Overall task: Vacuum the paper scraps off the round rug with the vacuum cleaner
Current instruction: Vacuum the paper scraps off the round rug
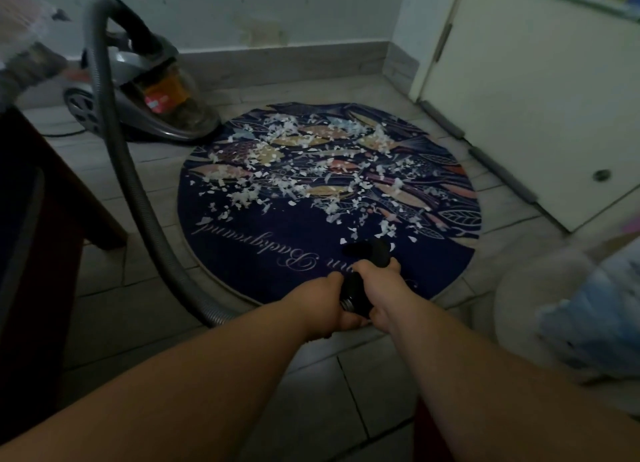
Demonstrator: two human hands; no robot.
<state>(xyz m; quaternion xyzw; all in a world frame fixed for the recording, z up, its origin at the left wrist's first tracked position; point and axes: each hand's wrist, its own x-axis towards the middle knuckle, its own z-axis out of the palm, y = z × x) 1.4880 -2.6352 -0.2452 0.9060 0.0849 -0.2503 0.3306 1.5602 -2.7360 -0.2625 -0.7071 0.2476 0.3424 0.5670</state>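
Observation:
A round dark-blue rug (263, 250) with fish patterns lies on the tiled floor. White paper scraps (304, 170) cover its middle and far half. My left hand (329, 302) and my right hand (384, 288) both grip the black vacuum nozzle (367, 250), whose tip rests on the rug's near part, close to the nearest scraps. A grey ribbed hose (114, 143) loops from the nozzle's back end round to the grey canister vacuum cleaner (145, 87), which stands on the floor by the rug's far left edge.
A dark wooden furniture piece (41, 219) stands at the left. A white door (540, 91) with a draught strip borders the rug's right side. A pale round object (540, 305) and blurred blue fabric (595, 309) sit at the right. The wall's skirting (284, 59) runs behind.

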